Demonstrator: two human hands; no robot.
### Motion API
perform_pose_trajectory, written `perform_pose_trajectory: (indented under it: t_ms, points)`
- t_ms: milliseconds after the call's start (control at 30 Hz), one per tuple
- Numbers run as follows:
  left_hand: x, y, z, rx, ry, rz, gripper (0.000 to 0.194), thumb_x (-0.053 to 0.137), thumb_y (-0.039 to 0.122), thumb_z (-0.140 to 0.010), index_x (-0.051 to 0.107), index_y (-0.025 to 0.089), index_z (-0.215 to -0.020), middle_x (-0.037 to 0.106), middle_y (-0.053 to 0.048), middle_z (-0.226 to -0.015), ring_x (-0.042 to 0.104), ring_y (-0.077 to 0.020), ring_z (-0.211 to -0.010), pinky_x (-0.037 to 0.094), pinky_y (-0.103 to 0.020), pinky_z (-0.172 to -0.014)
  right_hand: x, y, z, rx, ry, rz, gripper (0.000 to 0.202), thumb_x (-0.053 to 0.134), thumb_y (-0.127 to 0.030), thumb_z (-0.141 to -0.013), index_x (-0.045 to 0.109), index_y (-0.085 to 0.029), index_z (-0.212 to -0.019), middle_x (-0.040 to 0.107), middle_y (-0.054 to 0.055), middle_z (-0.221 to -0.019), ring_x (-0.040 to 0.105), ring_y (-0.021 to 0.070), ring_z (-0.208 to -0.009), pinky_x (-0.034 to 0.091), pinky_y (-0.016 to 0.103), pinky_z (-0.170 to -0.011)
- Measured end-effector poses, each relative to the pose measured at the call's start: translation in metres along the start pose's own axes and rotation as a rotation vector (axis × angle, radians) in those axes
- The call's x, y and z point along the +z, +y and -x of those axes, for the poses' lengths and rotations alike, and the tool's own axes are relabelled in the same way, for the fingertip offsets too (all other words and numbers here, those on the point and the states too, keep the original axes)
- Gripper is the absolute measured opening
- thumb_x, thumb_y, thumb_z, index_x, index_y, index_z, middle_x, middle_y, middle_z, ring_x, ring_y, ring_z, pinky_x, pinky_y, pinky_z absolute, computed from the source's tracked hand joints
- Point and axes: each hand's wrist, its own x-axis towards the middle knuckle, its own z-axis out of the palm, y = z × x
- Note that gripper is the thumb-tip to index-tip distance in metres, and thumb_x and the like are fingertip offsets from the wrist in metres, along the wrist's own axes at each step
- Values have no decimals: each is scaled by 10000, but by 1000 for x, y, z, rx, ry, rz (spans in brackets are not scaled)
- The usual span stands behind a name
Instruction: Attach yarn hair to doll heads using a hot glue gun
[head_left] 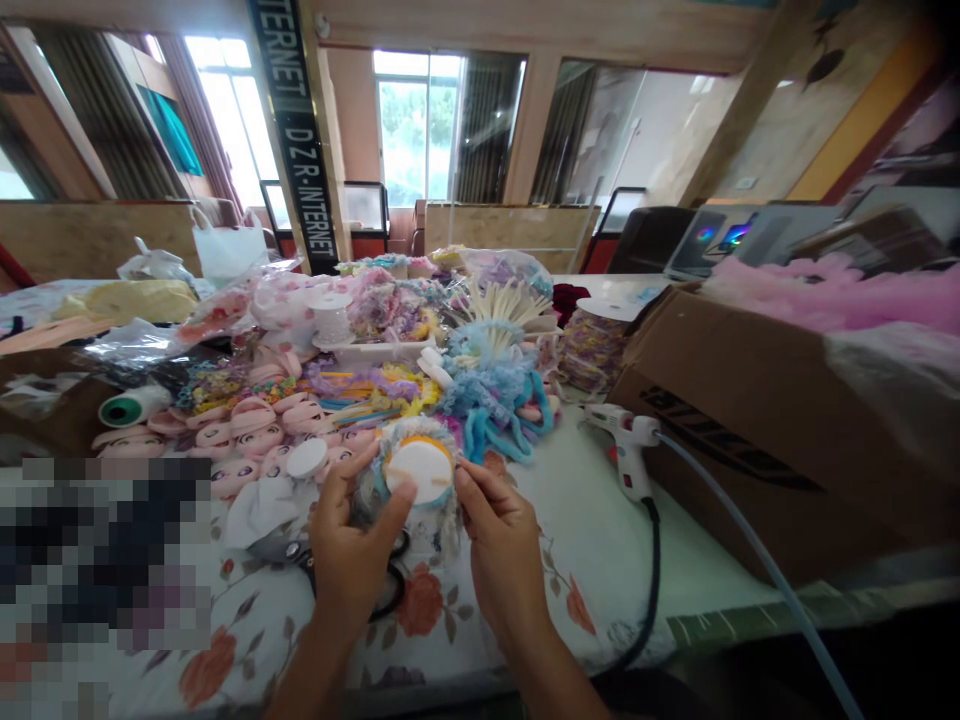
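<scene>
A round white disc [424, 470] with an orange and blue rim and fluffy grey yarn around it is held up over the flowered cloth. My left hand [352, 535] grips its left side, the thumb lying on the white face. At the disc's right edge, my right hand [499, 525] pinches the fluffy yarn [450, 520] between thumb and fingers. Black-handled scissors [296, 552] lie under and beside my left hand, partly hidden by it. A white glue gun [626, 450] rests to the right, beside the cardboard box.
Pink doll faces [259, 435], a white round piece [307, 458] and blue yarn [487, 385] lie beyond my hands. A large cardboard box [742, 430] stands at the right, with a pale glue stick [757, 560] slanting before it. A yarn spool [596, 345] stands behind.
</scene>
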Motion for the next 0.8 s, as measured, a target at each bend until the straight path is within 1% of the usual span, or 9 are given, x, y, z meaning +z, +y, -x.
perform_pose_trajectory:
  t_ms: [100, 200, 267, 367, 467, 567, 667, 800]
  points:
    - [3, 0, 3, 19, 56, 14, 384, 744, 305, -686, 637, 183, -1033, 656, -79, -1152, 625, -222, -1057, 514, -340, -906, 3, 0, 8, -82, 11, 54, 312, 706, -391, -751, 740, -230, -1016, 736, 46, -1058, 651, 229, -1018, 502, 363, -914]
    - [7, 3, 4, -3, 79, 43, 381, 738, 318, -697, 630, 182, -1036, 657, -77, -1136, 625, -221, -1051, 512, -341, -902, 7, 3, 11, -154, -17, 47, 433, 737, -363, -724, 679, -230, -1132, 692, 66, -1171, 632, 253, -1085, 509, 397, -931]
    - [10, 5, 2, -28, 85, 69, 383, 736, 324, -702, 628, 186, -1043, 665, -69, -1112, 623, -219, -1053, 504, -344, -912, 9, 5, 9, -209, -25, 80, 452, 745, -346, -722, 660, -227, -1150, 685, 70, -1174, 630, 249, -1084, 516, 392, -924]
    - [14, 9, -3, -94, 82, 135, 408, 737, 332, -704, 619, 196, -1070, 669, -61, -1104, 621, -219, -1058, 494, -355, -929, 13, 5, 2, -276, -10, 133, 421, 741, -343, -731, 665, -216, -1126, 695, 71, -1134, 635, 242, -1057, 518, 391, -913]
    - [18, 11, -11, -167, 49, 235, 438, 743, 343, -704, 606, 210, -1098, 660, -60, -1117, 620, -215, -1057, 496, -346, -917, 17, 2, -7, -311, 25, 152, 419, 761, -333, -710, 676, -201, -1099, 699, 78, -1121, 641, 249, -1036, 503, 416, -928]
    - [23, 11, -19, -206, 20, 354, 453, 744, 354, -710, 591, 217, -1114, 650, -62, -1130, 628, -206, -1030, 506, -333, -885, 22, 0, -16, -355, 38, 142, 410, 773, -313, -699, 685, -197, -1082, 707, 75, -1103, 644, 246, -1022, 492, 422, -940]
    - [30, 7, -27, -239, 26, 416, 463, 744, 361, -707, 582, 214, -1115, 645, -61, -1121, 635, -198, -1001, 511, -322, -861, 28, 0, -28, -351, 5, 87, 400, 767, -296, -705, 686, -186, -1081, 713, 76, -1094, 648, 245, -1019, 494, 422, -938]
    - [41, -1, -34, -256, 52, 442, 446, 751, 353, -697, 581, 211, -1084, 640, -43, -1072, 618, -192, -1029, 496, -313, -884, 31, 5, -44, -260, -31, 8, 443, 776, -288, -687, 672, -177, -1103, 713, 75, -1110, 644, 250, -1044, 493, 428, -942]
